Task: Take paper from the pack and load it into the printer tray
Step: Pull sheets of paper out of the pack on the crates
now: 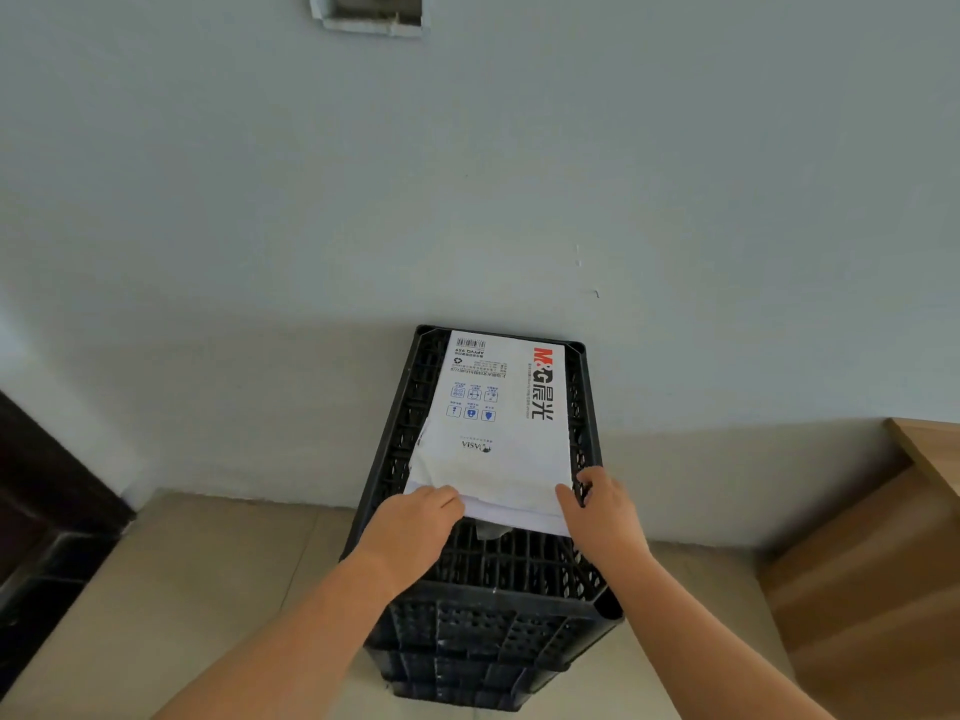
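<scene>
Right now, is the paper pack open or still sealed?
Open: the paper pack wrapper is torn at its near end, where white sheets stick out.

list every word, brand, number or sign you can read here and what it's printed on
"M&G" in red with two large black Chinese characters beside it: on the paper pack, which lies on the black crate.
"ASIA", small logo: same wrapper, near the open end.
"APYVQ 959" under a barcode: far end of the wrapper; the reading is uncertain.
Six blue icons and the fine Chinese print: too small to read.
No other text visible.

Matt paper pack (493, 439), black plastic crate (498, 615)
</scene>
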A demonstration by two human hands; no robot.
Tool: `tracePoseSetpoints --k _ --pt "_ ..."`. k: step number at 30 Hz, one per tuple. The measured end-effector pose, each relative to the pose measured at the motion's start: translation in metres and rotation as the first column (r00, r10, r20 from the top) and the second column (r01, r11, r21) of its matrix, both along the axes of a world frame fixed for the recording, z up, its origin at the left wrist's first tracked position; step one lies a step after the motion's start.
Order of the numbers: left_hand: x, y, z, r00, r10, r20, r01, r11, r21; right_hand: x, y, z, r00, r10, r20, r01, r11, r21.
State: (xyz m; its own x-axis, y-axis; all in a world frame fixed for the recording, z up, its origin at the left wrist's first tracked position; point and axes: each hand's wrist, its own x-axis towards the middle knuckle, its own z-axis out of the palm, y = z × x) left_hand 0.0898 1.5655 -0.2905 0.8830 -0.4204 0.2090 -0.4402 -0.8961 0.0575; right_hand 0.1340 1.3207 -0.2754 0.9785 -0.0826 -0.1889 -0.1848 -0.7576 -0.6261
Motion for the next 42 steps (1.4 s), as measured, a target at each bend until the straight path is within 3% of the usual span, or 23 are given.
tracePoseSetpoints --k 2,4,6,8,10,14,16,18,21,22,24,26,31,37,42 --pt "-0.006 0.002 0.005 1.000 -0.009 0.011 0.009 1.000 0.006 -0.008 0.001 -0.002 0.990 -0.073 -0.120 0.080 0.995 0.061" --pt "-0.010 0.004 0.008 0.999 -0.036 0.025 0.036 0.999 0.021 -0.015 0.005 0.000 0.956 -0.147 -0.253 0.213 0.942 0.259" --pt "-0.015 0.005 0.010 0.998 -0.055 0.022 0.055 0.998 0.009 -0.023 0.008 0.006 0.903 -0.159 -0.400 0.363 0.781 0.509" --pt "-0.022 0.007 0.012 0.998 -0.059 0.021 0.060 0.998 -0.035 -0.032 0.012 0.012 0.865 -0.130 -0.485 0.458 0.600 0.656" --pt "-0.031 0.008 0.018 0.999 -0.044 0.017 0.045 0.991 -0.129 -0.040 0.015 0.016 0.849 -0.126 -0.512 0.501 0.498 0.708" --pt "-0.048 0.019 0.028 0.986 0.084 -0.142 -0.136 0.902 -0.410 -0.054 0.022 0.025 0.832 -0.179 -0.525 0.543 0.461 0.702" --pt "-0.054 0.025 0.033 0.947 0.190 -0.261 -0.309 0.765 -0.565 -0.061 0.024 0.028 0.829 -0.189 -0.526 0.550 0.443 0.708" --pt "-0.057 0.030 0.041 0.849 0.216 -0.483 -0.521 0.504 -0.689 -0.068 0.025 0.032 0.828 -0.198 -0.525 0.555 0.424 0.716" --pt "-0.059 0.036 0.050 0.618 -0.097 -0.781 -0.782 0.029 -0.622 -0.082 0.024 0.035 0.813 -0.199 -0.547 0.577 0.404 0.710" --pt "-0.060 0.040 0.051 0.573 -0.200 -0.794 -0.817 -0.070 -0.572 -0.087 0.022 0.034 0.806 -0.198 -0.557 0.586 0.393 0.709" --pt "-0.062 0.046 0.050 0.536 -0.336 -0.775 -0.844 -0.177 -0.507 -0.097 0.017 0.034 0.799 -0.197 -0.568 0.596 0.380 0.707" --pt "-0.063 0.050 0.047 0.526 -0.389 -0.756 -0.847 -0.157 -0.508 -0.106 0.012 0.034 0.802 -0.174 -0.571 0.589 0.388 0.709" --pt "-0.063 0.044 0.041 0.459 -0.367 -0.809 -0.869 0.007 -0.495 -0.122 0.005 0.034 0.816 -0.069 -0.574 0.535 0.468 0.704" --pt "-0.070 0.035 0.041 0.433 -0.313 -0.845 -0.889 0.004 -0.457 -0.122 0.007 0.036 0.839 -0.075 -0.539 0.514 0.436 0.739" --pt "-0.089 0.038 0.050 0.443 -0.294 -0.847 -0.882 0.028 -0.471 -0.130 0.010 0.038 0.833 -0.116 -0.541 0.521 0.496 0.695"
